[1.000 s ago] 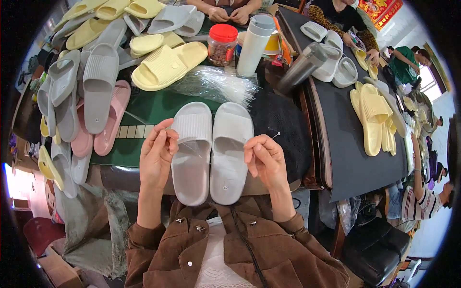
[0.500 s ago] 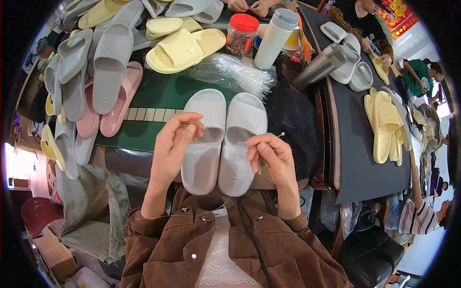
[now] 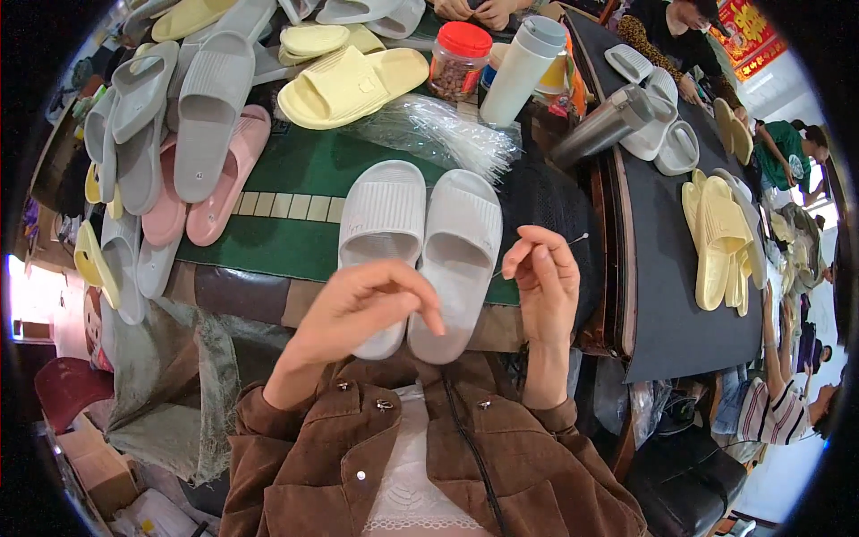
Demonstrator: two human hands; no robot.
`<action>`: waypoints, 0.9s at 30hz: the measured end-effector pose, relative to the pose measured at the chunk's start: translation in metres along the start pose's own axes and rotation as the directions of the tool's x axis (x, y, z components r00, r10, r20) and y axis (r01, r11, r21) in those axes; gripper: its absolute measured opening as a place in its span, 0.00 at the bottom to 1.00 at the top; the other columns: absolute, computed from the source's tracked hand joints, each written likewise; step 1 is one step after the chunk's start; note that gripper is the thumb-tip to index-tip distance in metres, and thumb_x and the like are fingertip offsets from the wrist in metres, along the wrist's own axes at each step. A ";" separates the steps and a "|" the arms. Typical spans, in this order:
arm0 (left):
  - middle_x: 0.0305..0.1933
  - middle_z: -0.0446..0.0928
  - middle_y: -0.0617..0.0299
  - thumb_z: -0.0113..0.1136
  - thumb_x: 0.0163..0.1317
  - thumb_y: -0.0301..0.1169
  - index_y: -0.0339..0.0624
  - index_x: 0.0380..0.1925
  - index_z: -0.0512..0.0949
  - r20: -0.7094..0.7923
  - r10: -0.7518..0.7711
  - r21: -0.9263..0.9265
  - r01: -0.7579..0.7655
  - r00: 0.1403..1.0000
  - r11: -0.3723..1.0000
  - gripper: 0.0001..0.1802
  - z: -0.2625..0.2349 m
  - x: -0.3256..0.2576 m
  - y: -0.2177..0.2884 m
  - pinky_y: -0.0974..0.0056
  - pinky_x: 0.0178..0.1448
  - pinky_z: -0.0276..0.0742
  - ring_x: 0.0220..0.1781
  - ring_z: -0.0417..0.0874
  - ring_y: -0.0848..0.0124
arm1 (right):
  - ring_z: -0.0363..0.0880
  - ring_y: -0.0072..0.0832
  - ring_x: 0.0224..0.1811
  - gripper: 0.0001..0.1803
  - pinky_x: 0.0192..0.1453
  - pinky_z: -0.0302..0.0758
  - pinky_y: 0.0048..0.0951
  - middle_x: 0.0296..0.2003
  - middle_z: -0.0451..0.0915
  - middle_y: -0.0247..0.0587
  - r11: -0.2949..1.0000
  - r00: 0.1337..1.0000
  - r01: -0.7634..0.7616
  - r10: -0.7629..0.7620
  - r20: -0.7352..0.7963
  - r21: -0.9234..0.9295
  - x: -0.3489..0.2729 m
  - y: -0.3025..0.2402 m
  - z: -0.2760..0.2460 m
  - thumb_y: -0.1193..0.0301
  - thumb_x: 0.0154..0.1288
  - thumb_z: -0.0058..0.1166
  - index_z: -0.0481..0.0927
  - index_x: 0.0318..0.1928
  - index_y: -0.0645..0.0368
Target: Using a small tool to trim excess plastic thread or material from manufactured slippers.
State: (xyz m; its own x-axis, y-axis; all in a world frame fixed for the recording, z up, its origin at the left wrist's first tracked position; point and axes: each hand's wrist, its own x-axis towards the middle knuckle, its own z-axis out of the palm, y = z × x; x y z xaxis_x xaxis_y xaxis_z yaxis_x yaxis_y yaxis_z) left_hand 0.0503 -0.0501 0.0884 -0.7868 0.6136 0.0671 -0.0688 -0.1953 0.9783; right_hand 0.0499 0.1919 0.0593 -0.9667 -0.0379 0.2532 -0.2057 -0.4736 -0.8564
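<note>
A pair of light grey slide slippers stands side by side before me: the left slipper [image 3: 382, 210] and the right slipper [image 3: 461, 224], toes away from me. Over their heel ends hovers my left hand [image 3: 362, 309], index finger stretched out and thumb apart, with nothing visible in it. Right of the pair, my right hand [image 3: 546, 286] pinches a thin plastic tag strand [image 3: 573, 242] with a small white knob at its end. Beyond the slippers lies a bundle of similar clear strands [image 3: 465, 139] on a plastic bag.
Grey, pink and yellow slippers [image 3: 215, 116] are heaped at left; a yellow slipper [image 3: 349, 85] lies at the back. A red-lidded jar [image 3: 458, 63], a white bottle [image 3: 523, 72] and a steel tumbler [image 3: 604, 125] stand behind. At right, a dark table [image 3: 658, 259] holds more slippers; other people work beyond.
My left hand has moved right and nearer me, over the slippers' heels. My right hand has moved right, off the right slipper, with the strand in its fingers.
</note>
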 end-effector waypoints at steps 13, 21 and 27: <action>0.48 0.79 0.48 0.45 0.68 0.27 0.33 0.52 0.69 -0.357 0.443 -0.283 -0.547 0.822 0.788 0.15 -0.042 -0.008 0.002 0.57 0.57 0.69 0.51 0.77 0.61 | 0.74 0.21 0.33 0.14 0.40 0.72 0.21 0.32 0.77 0.36 1.000 0.995 0.008 -0.009 -0.097 -0.018 0.005 -0.001 -0.012 0.71 0.74 0.41 0.75 0.52 0.65; 0.39 0.73 0.58 0.44 0.72 0.32 0.34 0.42 0.73 -0.486 0.548 0.080 -0.590 0.681 0.803 0.12 -0.049 -0.009 0.005 0.63 0.50 0.68 0.38 0.72 0.68 | 0.73 0.19 0.29 0.13 0.36 0.70 0.19 0.31 0.77 0.35 0.997 0.995 -0.048 0.043 -0.096 -0.057 0.005 -0.005 -0.014 0.71 0.73 0.42 0.75 0.52 0.63; 0.40 0.73 0.57 0.45 0.71 0.28 0.34 0.43 0.72 -0.528 0.505 -0.069 -0.627 0.683 0.776 0.09 -0.043 -0.015 0.016 0.67 0.43 0.69 0.37 0.72 0.71 | 0.71 0.17 0.23 0.10 0.28 0.68 0.17 0.30 0.80 0.40 0.988 0.981 -0.141 0.130 -0.143 -0.070 0.006 -0.006 -0.009 0.72 0.71 0.47 0.67 0.50 0.60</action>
State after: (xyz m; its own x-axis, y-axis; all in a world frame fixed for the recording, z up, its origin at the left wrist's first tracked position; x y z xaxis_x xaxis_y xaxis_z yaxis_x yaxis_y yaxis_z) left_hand 0.0345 -0.0948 0.0946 -0.8959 -0.0831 0.4364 0.3975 -0.5886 0.7039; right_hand 0.0436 0.2021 0.0622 -0.9970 0.0273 0.0725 -0.0774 -0.4007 -0.9129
